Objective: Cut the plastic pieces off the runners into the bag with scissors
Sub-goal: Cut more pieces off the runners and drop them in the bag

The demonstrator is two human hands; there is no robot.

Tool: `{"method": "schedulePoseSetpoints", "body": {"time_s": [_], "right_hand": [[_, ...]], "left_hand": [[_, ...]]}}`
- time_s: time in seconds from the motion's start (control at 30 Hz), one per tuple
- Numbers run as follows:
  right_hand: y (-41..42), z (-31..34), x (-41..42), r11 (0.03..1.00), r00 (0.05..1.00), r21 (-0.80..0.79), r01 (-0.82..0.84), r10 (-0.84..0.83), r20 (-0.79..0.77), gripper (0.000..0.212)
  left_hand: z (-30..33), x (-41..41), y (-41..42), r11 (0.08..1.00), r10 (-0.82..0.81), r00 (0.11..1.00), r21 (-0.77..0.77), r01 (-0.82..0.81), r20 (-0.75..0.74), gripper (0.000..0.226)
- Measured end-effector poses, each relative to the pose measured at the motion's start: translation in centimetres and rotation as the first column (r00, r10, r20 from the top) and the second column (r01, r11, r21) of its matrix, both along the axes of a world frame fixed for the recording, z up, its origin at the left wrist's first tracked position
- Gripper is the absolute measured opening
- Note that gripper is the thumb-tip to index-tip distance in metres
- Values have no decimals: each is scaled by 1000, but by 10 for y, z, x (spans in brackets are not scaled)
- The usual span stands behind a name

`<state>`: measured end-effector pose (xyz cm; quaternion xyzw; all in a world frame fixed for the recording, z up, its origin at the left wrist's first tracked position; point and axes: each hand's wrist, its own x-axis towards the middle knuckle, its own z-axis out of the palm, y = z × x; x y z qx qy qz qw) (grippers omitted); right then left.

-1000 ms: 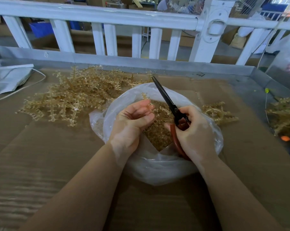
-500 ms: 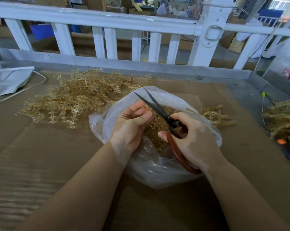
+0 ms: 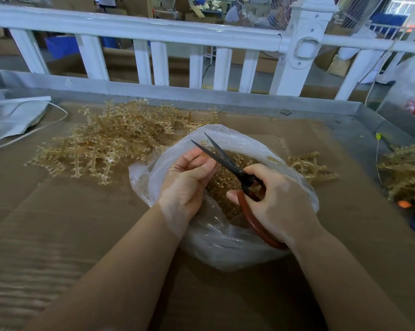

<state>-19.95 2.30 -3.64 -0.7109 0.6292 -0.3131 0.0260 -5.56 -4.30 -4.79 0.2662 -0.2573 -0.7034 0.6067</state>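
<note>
Right hand (image 3: 279, 201) is gripping scissors (image 3: 228, 163), blades apart over the bag (image 3: 237, 244) on the tabletop (image 3: 58, 235). Left hand (image 3: 189, 180) fingers (image 3: 197, 161) are pinching together beside the blades; what they hold is unclear. Runners (image 3: 101, 144) are lying heaped just left of the bag.

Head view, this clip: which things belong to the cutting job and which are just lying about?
Job:
- scissors, blades open, in the right hand
- clear plastic bag of cut pieces, under both hands
- left hand, curled at the blades; contents hidden
- pile of runners

Lying about:
- white cord
- white railing
- cardboard sheet
</note>
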Motion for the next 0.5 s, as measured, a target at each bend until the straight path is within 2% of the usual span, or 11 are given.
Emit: {"method": "schedulePoseSetpoints", "body": {"time_s": [0.5], "right_hand": [[-2,-7,-2,1000,996,1,5,-5,-89,49]], "left_hand": [[-3,-1,1,998,40,999,-44,-39,24,32]]}}
